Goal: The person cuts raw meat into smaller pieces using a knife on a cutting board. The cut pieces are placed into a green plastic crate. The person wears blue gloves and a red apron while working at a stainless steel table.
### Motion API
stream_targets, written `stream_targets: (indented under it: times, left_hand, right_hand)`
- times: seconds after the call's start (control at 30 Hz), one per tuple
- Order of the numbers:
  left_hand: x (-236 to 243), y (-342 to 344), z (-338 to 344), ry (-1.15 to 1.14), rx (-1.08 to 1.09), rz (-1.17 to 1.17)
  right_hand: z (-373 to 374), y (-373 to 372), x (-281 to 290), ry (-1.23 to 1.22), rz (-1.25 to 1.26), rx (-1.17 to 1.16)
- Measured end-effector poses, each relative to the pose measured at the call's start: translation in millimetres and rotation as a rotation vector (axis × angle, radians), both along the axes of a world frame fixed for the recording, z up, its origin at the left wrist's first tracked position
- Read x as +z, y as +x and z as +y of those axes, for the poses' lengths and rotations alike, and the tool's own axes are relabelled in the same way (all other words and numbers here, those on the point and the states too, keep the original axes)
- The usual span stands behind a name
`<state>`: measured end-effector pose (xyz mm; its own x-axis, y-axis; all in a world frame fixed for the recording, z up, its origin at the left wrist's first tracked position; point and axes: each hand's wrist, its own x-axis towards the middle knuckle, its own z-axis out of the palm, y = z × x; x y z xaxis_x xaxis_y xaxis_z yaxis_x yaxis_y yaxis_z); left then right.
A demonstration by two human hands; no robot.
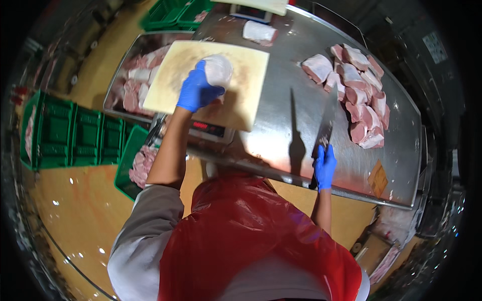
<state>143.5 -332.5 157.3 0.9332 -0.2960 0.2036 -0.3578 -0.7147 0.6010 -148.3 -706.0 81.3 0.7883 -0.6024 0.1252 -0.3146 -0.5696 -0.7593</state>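
My blue-gloved left hand [197, 89] grips a pale piece of meat [217, 67] on a cream cutting board [165, 75], its fingers curved against the piece. The board rests on a scale with a red display [210, 129]. At the right, my blue-gloved right hand [325, 167] holds a large knife [327, 123] by its dark handle, the blade pointing away from me over the steel table [271, 95]. Several cut pink pieces [362, 95] with white fat lie heaped beyond the blade on the right. A single piece [258, 34] sits near the far edge.
Left of the board stands a metal tub of meat [135, 88]. Green crates [52, 130] and a green bin with scraps [125, 165] are on the left. Another scale [251, 14] stands at the table's far end. A brown flat piece [377, 178] lies on the table's near right.
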Motion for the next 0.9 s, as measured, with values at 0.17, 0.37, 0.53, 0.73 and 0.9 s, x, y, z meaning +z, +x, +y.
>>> stream_targets:
  times: [0.17, 0.37, 0.53, 0.73, 0.9]
  left_hand:
    - [-49.3, -51.6, 123.5, -0.251, -0.022, -0.072]
    - [-42.7, -85.8, 110.5, -0.48, 0.031, -0.37]
    - [-47.8, -68.9, 83.6, -0.414, 0.129, -0.414]
    - [-65.2, -61.9, 79.4, -0.462, 0.206, -0.447]
    - [-62.3, -59.6, 94.0, -0.507, 0.257, -0.475]
  right_hand:
    - [123.9, 71.2, 69.2, 0.042, 0.075, 0.319]
    - [237.3, 129.9, 88.0, -0.372, 0.022, 0.678]
    - [294.5, 180.2, 85.2, -0.463, -0.065, 0.702]
    - [289.0, 169.4, 85.7, -0.506, 0.247, 0.766]
    - [200.0, 98.6, 123.5, -0.595, 0.565, 0.902]
